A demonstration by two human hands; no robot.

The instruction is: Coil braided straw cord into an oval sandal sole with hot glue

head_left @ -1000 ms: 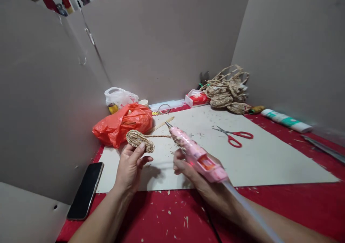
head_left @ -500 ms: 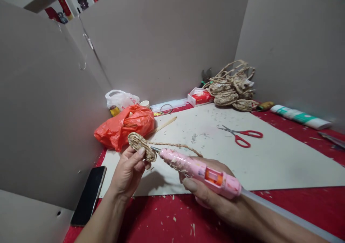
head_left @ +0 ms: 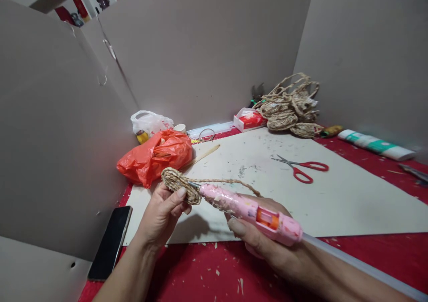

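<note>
My left hand (head_left: 167, 209) pinches a small oval coil of braided straw cord (head_left: 179, 184) between thumb and fingers, held above the white board. From the coil a loose tail of cord (head_left: 227, 181) runs off to the right, passing behind the glue gun. My right hand (head_left: 259, 230) is wrapped round a pink hot glue gun (head_left: 230, 200) with a long clear glue stick (head_left: 361, 266) coming out of its back end. The gun's metal nozzle (head_left: 194, 184) meets the coil's right side. Whether glue is flowing I cannot make out.
Red-handled scissors (head_left: 301, 166) lie on the white board (head_left: 351, 204). Behind them sits a heap of straw cord (head_left: 287, 110). An orange plastic bag (head_left: 155, 155) is at the left, a phone (head_left: 110, 244) at the near left. Grey panels (head_left: 207, 56) enclose the table.
The coil and my left hand have shifted slightly right, and the coil has turned a little. The nozzle now sits over the coil's upper right edge. Both hands keep their hold.
</note>
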